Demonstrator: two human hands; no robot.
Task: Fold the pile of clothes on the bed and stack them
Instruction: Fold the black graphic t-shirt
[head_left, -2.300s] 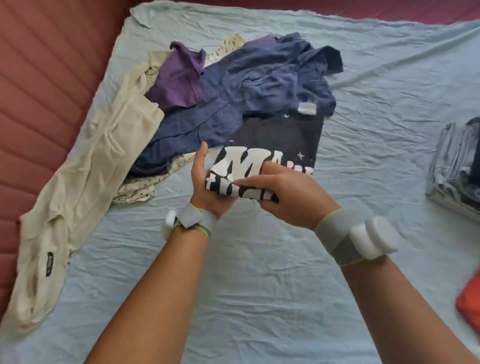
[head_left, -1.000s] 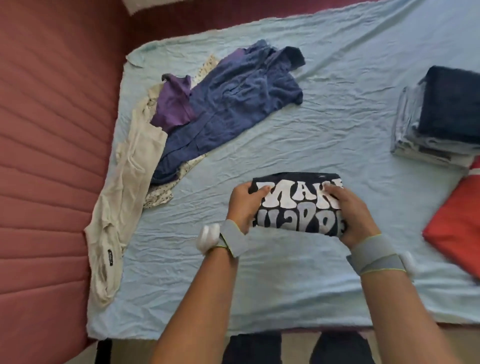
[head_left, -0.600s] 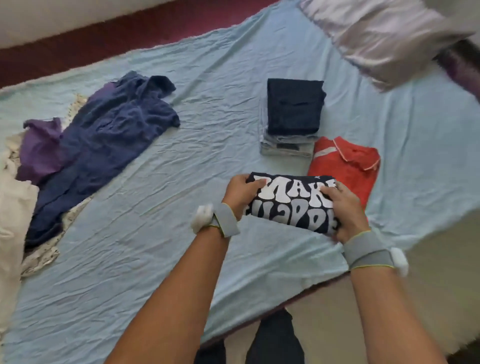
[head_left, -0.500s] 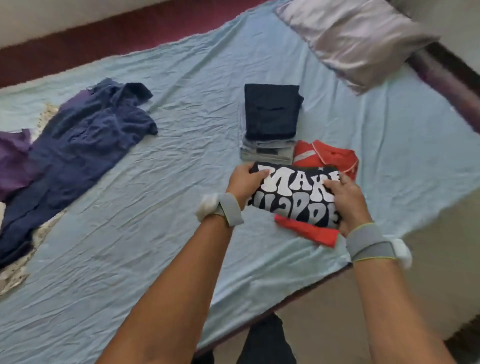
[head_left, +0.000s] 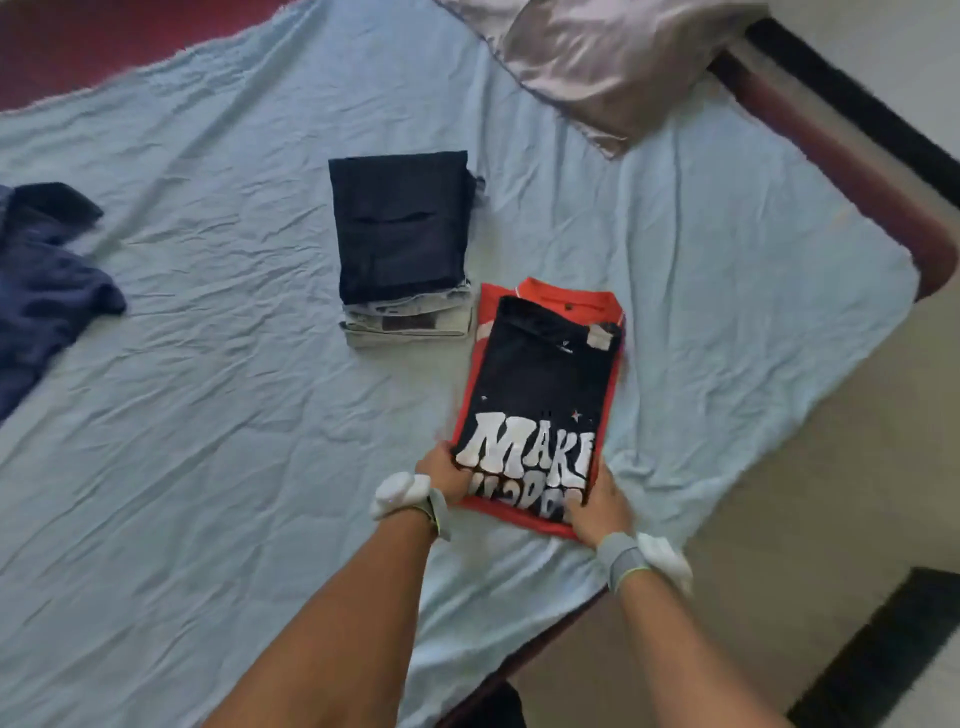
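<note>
The folded black shirt (head_left: 540, 395) lies flat on the folded red shirt (head_left: 563, 299), its long axis running straight away from the person. Both hands sit at its near end: the left hand (head_left: 444, 473) grips the near-left corner, the right hand (head_left: 597, 501) the near-right, fingers curled onto the cloth. The shirt stretches away beyond the fingertips, equally near both.

Both bare forearms reach forward, each wrist wearing a grey band with a white pad. The left hand (head_left: 445, 475) and the right hand (head_left: 597, 506) sit close together, level with each other, fingers curled in a grip on the near corners of a folded shirt (head_left: 540, 395) between them.
</note>
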